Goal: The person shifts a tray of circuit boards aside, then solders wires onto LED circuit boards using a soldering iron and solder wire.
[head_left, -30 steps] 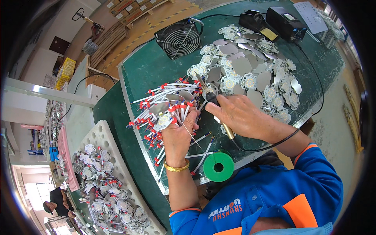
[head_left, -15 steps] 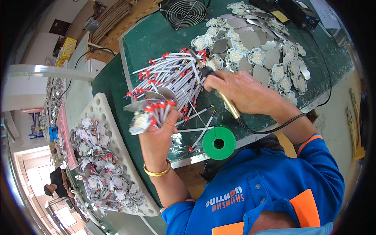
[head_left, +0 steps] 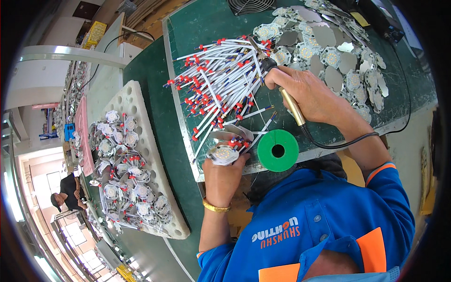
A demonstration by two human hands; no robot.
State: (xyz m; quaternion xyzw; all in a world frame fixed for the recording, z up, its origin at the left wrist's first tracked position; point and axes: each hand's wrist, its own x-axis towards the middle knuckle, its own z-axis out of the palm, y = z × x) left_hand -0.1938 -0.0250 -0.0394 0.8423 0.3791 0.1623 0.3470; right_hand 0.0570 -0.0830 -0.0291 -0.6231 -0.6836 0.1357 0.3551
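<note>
My left hand is closed around a bundle of round LED boards with white wires and red connectors, by the near edge of the bench. In my right hand is a soldering iron with a gold-coloured handle. Its tip points away from me, over the right end of a heap of white wires with red connectors. Between my hands, near the bench edge, stands a green spool. A pile of loose LED boards lies beyond my right hand.
A white foam tray with holes, left of the bench, carries wired LED boards. A fan and a black box stand at the back. The iron's black cable runs under my right forearm. Another person is far left.
My left hand has drawn back toward me with the LED boards, from the wire heap to the bench edge. The view has shifted. My right hand keeps the soldering iron over the same spot.
</note>
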